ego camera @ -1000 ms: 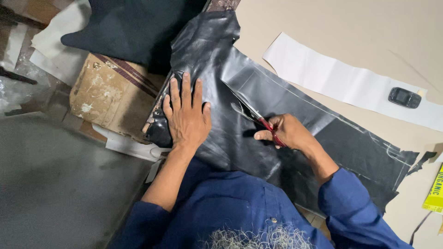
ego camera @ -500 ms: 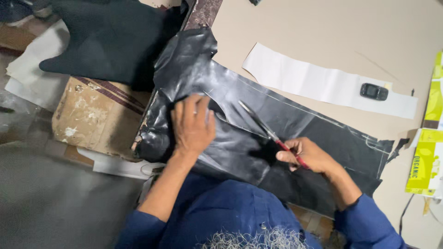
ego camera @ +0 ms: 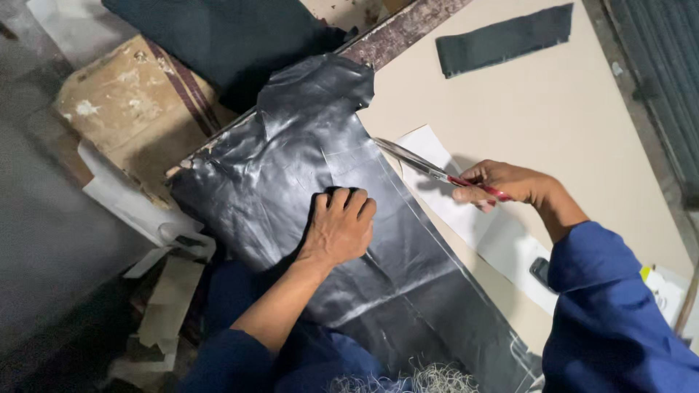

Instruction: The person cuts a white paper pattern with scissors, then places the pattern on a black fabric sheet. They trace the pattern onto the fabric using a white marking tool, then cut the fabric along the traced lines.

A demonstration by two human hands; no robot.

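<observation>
The left hand [ego camera: 341, 227] lies knuckles-up on the large sheet of glossy black leather [ego camera: 313, 211], its fingers [ego camera: 348, 202] curled together and pressing the sheet down, gripping nothing. The right hand [ego camera: 502, 183] has its fingers clamped through the red handles of a pair of steel-bladed scissors [ego camera: 429, 169], whose blades point toward the leather's right edge; whether the tips actually bite into that edge is hard to tell. The leather drapes from the beige surface [ego camera: 553, 109] over its near edge toward the person's blue sleeves. Beneath the scissors and right wrist lies a white paper strip [ego camera: 473, 218], with a small dark object [ego camera: 540, 271] just beside the right sleeve. A dark rectangular fabric strip [ego camera: 506, 38] rests well apart at the surface's far end. Left of the leather sit a worn brown cardboard box [ego camera: 131, 109] and a dark cloth [ego camera: 218, 36].
</observation>
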